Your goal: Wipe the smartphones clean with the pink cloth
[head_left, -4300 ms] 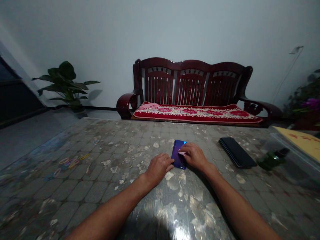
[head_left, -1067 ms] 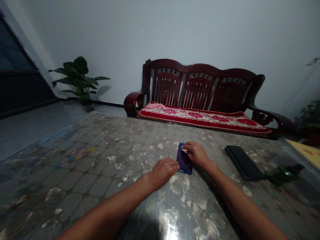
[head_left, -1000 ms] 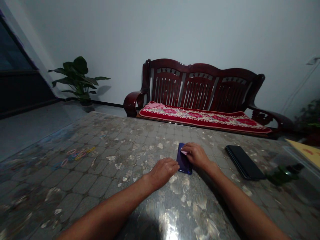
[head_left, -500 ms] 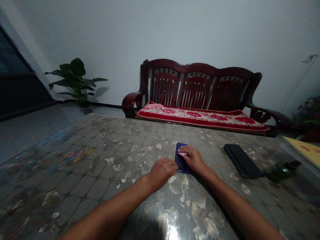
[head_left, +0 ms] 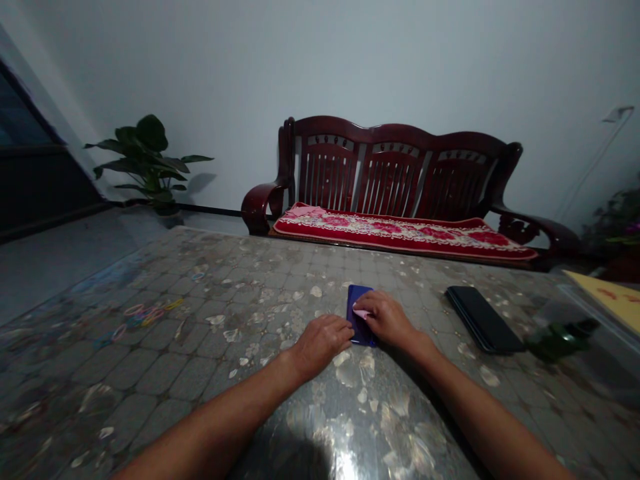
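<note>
We find the blue slab (head_left: 361,331) smooth and glossy, the pink piece (head_left: 361,314) cloth-like, the table cover (head_left: 280,283) shiny, plastic-looking, the bench (head_left: 390,160) polished wood.

Wooden bench (head_left: 393,160) behind table (head_left: 150,367); leafy plant (head_left: 145,157) left.

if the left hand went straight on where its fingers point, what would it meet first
The blue phone, whose left edge the left hand seems to be touching; beyond that, probably the right hand, though depth is unclear.
</note>
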A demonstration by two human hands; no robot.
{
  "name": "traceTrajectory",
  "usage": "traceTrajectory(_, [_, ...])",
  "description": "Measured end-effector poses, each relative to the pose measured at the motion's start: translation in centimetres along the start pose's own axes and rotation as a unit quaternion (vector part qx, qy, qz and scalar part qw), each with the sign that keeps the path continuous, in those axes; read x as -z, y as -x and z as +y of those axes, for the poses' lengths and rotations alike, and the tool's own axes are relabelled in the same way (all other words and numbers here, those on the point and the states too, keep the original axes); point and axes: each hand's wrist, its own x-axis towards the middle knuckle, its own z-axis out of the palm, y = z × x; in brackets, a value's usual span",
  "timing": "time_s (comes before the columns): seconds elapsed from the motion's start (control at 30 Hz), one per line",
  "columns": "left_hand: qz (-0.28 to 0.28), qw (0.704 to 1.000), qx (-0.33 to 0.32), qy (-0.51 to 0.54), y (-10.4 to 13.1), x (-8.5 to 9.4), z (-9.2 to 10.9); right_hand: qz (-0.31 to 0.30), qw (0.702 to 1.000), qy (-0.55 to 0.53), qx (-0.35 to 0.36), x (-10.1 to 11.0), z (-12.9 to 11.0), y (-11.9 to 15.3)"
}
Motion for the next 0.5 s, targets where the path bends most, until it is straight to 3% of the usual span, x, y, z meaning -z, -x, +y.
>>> traceTrajectory(0.17, [-0.008,1.0,0.01,0.007,-0.1,0.1,0.1,-0.016,0.999,0.016,0.033,0.2,-0.4,0.5])
traceTrajectory(0.4, [-0.002,1.0,0.012,0.009,-0.1,0.3,0.2,-0.017,0.997,0.071,-0.025,0.3,0.5,-1.9])
traceTrajectory(0.5, [-0.009,1.0,0.013,0.011,-0.1,0.5,0.3,-0.023,0.997,0.072,-0.009,0.4,0.0,-1.4])
